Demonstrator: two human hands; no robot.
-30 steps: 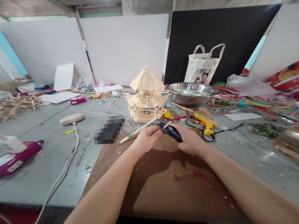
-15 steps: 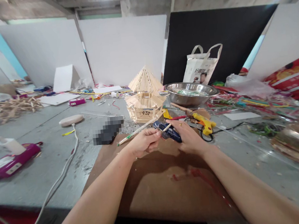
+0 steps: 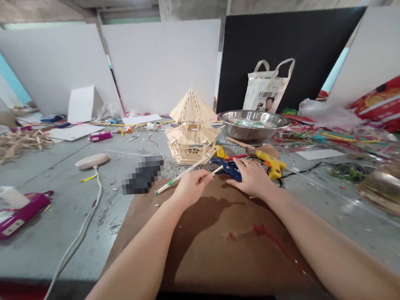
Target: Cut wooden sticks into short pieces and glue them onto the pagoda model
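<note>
Down and away to the right went the right hand (image 3: 252, 177) with the one blue tool (image 3: 230, 169), and where a fist had wrapped that tool half a second earlier, the fingers now lay spread over it! Two hands were in play. On the left hand (image 3: 193, 187), the grip was together, fingertips pinched on one short pale stick (image 3: 217, 170) that jutted out to the right, its free end right by the tool; whether the two touched, you couldn't tell. Nor could you tell if the right hand's grip was clamped on the tool or merely resting there.

All this above the far edge of one brown board (image 3: 196, 259) on the grey tabletop (image 3: 70, 195). Just beyond the hands stood one stick-built model (image 3: 193, 134), two roof tiers counted, with one clear strip (image 3: 174, 181), green at its near end, slanting before it. To the right, one yellow glue gun (image 3: 274, 165) and one metal bowl (image 3: 251, 134); off to the left, two purple blocks (image 3: 17, 217), one near, one farther back.
</note>
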